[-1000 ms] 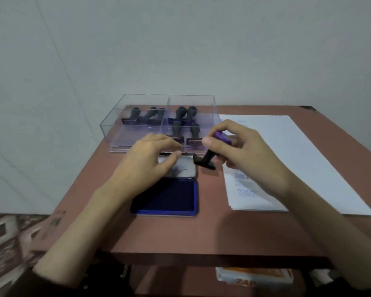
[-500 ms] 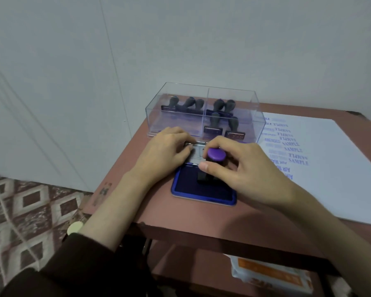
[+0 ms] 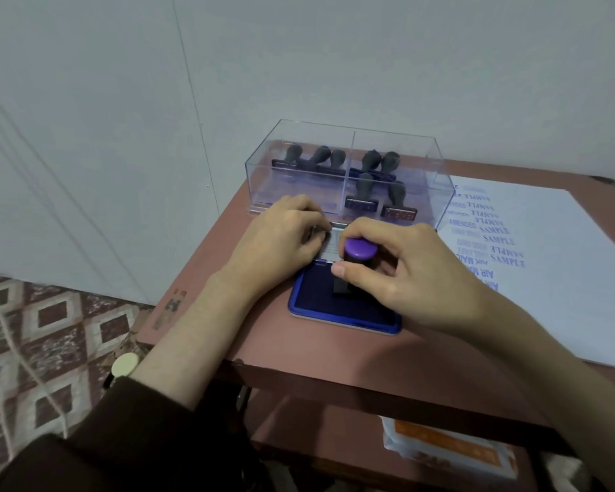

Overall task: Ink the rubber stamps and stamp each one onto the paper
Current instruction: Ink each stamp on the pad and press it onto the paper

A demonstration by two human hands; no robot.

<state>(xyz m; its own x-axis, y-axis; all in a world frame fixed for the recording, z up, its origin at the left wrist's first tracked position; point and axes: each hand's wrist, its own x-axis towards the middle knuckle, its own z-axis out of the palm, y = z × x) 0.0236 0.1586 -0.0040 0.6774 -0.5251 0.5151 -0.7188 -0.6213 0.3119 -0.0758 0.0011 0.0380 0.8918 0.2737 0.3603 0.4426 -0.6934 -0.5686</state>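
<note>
**Inking Stage: Stamp Seated on Pad**

The purple-capped black rubber stamp [image 3: 358, 249] stands upright with its base on the dark blue rectangular ink pad [image 3: 313, 301], in the pad's far half. My right grip [image 3: 419, 275] grasps the stamp's handle just below the cap, with the thumb on the near side and the index finger curled over the far side. My left grip [image 3: 281, 236] lies just left of the stamp. Its fingers are curled and their tips are clamped on the left edge of the pad's silver metal lid [image 3: 334, 242], which lies open behind the pad.

Just beyond the lid sits a clear plastic two-compartment box [image 3: 437, 143]. It holds dark-handled stamps [image 3: 320, 157], three in the left compartment and four in the right.

To the right of the pad lies a large white sheet of paper [image 3: 565, 289]. Its left margin carries blue imprints, among them SAMPLE, AMENDED and AIR MAIL.

All of these rest on the reddish-brown counter [image 3: 206, 307]. A lower shelf [image 3: 316, 431] beneath it carries an orange-and-white packet [image 3: 448, 452].
</note>
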